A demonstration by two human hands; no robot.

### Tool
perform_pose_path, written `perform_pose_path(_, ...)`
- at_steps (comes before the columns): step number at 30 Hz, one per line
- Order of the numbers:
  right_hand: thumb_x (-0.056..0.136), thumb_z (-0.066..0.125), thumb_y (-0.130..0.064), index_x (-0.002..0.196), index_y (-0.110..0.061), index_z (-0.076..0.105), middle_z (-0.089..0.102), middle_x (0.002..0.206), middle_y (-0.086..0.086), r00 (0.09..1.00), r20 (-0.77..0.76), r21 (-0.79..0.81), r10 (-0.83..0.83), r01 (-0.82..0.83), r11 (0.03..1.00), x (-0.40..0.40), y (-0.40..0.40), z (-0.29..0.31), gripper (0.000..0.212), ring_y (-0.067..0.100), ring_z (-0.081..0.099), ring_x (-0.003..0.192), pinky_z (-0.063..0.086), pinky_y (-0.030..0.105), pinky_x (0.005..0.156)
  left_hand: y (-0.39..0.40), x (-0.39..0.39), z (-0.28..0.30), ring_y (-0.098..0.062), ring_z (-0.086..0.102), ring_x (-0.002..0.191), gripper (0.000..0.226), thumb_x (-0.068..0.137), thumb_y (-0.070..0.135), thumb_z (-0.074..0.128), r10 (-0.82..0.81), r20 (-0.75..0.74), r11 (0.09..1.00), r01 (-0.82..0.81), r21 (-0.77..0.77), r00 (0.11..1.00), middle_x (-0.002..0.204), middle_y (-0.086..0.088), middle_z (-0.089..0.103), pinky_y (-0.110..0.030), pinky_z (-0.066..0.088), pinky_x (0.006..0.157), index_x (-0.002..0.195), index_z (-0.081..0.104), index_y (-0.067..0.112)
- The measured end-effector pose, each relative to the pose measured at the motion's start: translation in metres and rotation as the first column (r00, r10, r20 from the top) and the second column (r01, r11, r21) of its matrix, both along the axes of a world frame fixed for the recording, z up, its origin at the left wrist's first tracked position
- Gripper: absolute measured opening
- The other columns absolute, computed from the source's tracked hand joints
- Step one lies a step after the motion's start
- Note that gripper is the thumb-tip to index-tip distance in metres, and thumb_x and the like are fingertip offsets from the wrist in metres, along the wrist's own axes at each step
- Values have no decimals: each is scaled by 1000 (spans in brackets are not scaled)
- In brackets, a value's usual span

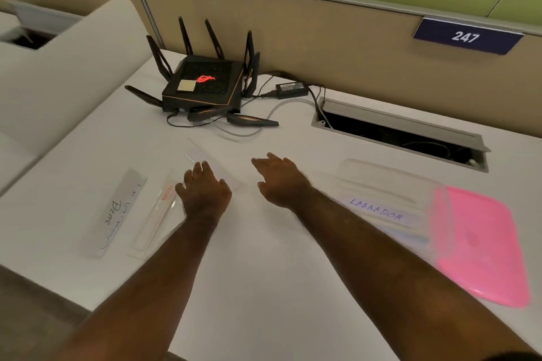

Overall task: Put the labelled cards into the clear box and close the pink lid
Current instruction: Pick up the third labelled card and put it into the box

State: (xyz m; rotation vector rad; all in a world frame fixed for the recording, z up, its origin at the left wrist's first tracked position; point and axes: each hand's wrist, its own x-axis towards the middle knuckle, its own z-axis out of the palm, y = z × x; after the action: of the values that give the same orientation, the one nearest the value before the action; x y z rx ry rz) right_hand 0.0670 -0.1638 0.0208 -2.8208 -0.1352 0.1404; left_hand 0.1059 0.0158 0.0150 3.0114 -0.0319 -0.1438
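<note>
A card marked "BEAR" [113, 212] lies on the white desk at the left. Beside it lies a clear card holder with a red tag [158, 220]. Another clear card [202, 157] lies just beyond my left hand [203, 192], whose fingers are spread above it with nothing gripped. My right hand [280, 182] hovers palm down over the desk centre, fingers apart. The clear box [381, 182] sits at the right with a "LABRADOR" card [377, 209] in it. Its pink lid [484, 243] lies open to the right.
A black router [205, 85] with several antennas stands at the back, with a power adapter [291, 88] and cables. An open cable hatch [401, 129] is cut into the desk at back right. A partition with sign "247" [466, 36] runs behind.
</note>
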Motion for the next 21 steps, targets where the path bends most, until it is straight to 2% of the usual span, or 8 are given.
perform_pose_path(3, 95, 44, -23, 150, -22, 26, 30, 158, -2, 982, -190, 142, -8, 36, 989, 9, 26, -8, 59, 22, 16, 149, 16, 44, 118, 6, 0, -7, -37, 55, 113, 45, 90, 28, 50, -19, 20, 995, 21, -102, 1000, 124, -19, 62, -46, 46, 91, 129, 53, 5)
perform_pose_path(8, 91, 39, -9, 151, -24, 24, 26, 160, 3, 922, -387, 246, -27, 131, 960, 16, 47, -9, 64, 24, 14, 149, 17, 47, 119, 0, 9, -13, -31, 53, 124, 44, 98, 33, 39, 28, -242, 915, -122, -384, 970, 135, -13, 59, -43, 40, 106, 132, 56, 10)
perform_pose_path(10, 90, 41, -5, 150, -20, 29, 33, 156, 7, 918, -397, 274, -24, 143, 951, 17, 51, -7, 63, 28, 24, 145, 22, 47, 118, -2, 15, -13, -30, 59, 115, 37, 99, 24, 43, 2, -357, 822, -205, -531, 934, 128, -16, 63, -39, 47, 100, 123, 62, 4)
perform_pose_path(12, 88, 44, 2, 147, -19, 36, 43, 150, 10, 917, -398, 295, -28, 157, 943, 18, 54, -7, 63, 30, 37, 138, 30, 47, 114, -5, 16, -10, -29, 62, 93, 32, 96, 17, 47, 49, -483, 636, -400, -660, 874, 115, -20, 67, -34, 52, 73, 118, 64, 0)
perform_pose_path(13, 87, 44, 5, 146, -18, 38, 46, 147, 11, 917, -399, 308, -21, 156, 938, 18, 55, -7, 63, 31, 41, 134, 33, 46, 113, -7, 16, -8, -28, 60, 85, 31, 95, 15, 49, 75, -531, 568, -474, -673, 844, 110, -22, 68, -31, 48, 63, 116, 64, -1)
perform_pose_path(15, 86, 45, 8, 145, -18, 40, 48, 145, 11, 915, -403, 327, 2, 142, 934, 18, 55, -7, 64, 30, 44, 132, 35, 44, 111, -8, 15, -6, -27, 58, 81, 30, 93, 12, 52, 98, -586, 504, -548, -667, 804, 110, -25, 68, -27, 43, 56, 117, 63, -4)
perform_pose_path(18, 86, 46, 10, 144, -16, 42, 49, 145, 11, 927, -374, 360, 35, 110, 926, 17, 53, -4, 64, 29, 44, 133, 35, 39, 111, -7, 8, -3, -26, 60, 82, 30, 93, 16, 55, 110, -551, 473, -532, -703, 827, 108, -22, 69, -27, 45, 58, 117, 63, 0)
perform_pose_path(21, 82, 45, 14, 142, -16, 44, 50, 144, 11, 944, -324, 368, 61, 66, 928, 16, 51, 2, 68, 28, 45, 131, 34, 36, 107, 0, -4, -2, -18, 59, 72, 23, 93, 18, 57, 100, -462, 454, -454, -767, 881, 93, -12, 69, -26, 47, 58, 111, 66, 8)
